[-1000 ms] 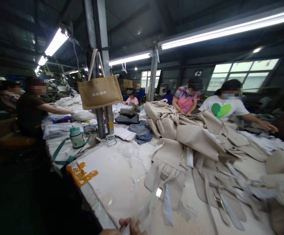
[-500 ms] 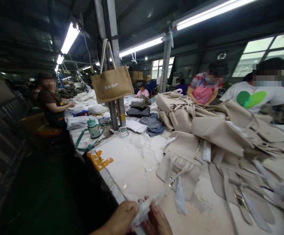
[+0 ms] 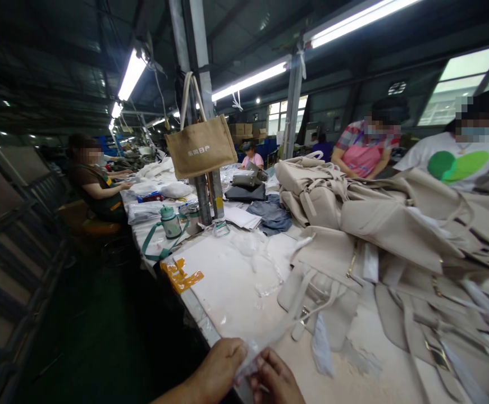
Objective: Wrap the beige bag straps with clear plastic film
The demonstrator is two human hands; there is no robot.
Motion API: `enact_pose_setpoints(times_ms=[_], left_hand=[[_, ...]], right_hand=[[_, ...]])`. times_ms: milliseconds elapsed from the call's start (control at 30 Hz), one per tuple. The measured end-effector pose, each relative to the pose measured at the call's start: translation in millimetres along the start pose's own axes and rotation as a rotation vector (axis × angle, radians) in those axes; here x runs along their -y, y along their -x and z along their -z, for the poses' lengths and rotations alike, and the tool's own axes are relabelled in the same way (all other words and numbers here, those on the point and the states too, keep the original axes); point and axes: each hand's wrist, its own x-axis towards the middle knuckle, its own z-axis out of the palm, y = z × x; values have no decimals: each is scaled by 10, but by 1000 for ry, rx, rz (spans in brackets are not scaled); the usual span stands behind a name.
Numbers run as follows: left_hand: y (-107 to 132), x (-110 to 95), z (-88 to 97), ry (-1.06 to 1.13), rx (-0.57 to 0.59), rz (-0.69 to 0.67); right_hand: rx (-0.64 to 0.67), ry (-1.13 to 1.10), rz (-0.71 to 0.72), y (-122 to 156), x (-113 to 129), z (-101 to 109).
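At the table's near edge, my left hand [image 3: 220,366] is closed on a piece of thin, see-through white plastic wrap [image 3: 250,358]. The fingers of my right hand [image 3: 277,379] are curled and pinch the same wrap from the other side. From the wrap a pale strap [image 3: 284,331] runs up toward a beige bag [image 3: 332,286], which lies on the table with gold-coloured fittings. How the wrap sits around the strap between my fingers is partly hidden. A white wrapped piece [image 3: 322,345] hangs beside the bag.
A heap of beige bags [image 3: 389,219] covers the right side of the table [image 3: 223,292]. A green bottle [image 3: 170,222] stands near a post [image 3: 204,199] with a brown tote [image 3: 202,147] hanging from it. Several people sit or stand around the tables.
The view has turned a little left, so the table and bags sit farther right. My right fingers have curled in more on the wrap; my left hand keeps its grip.
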Motion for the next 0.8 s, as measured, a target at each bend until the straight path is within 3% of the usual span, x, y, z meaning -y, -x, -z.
enact_pose_setpoints(times_ms=[100, 200, 367, 533, 600, 733, 800], left_hand=[[-36, 41, 4, -8, -16, -5], [-80, 107, 4, -14, -31, -15], [-111, 143, -13, 26, -85, -42], [-26, 88, 21, 148, -115, 53], [33, 52, 88, 227, -34, 60], [145, 26, 273, 463, 296, 154], [174, 55, 343, 512, 351, 209]], right_hand=[[-65, -125, 38, 32, 174, 3], [-50, -223, 52, 63, 257, -19], [-30, -96, 112, 3, 40, -95], [40, -99, 151, -75, -61, -67], [88, -92, 173, -79, -27, -59], [104, -104, 218, -85, 9, -104], [83, -90, 193, -88, -8, -132]])
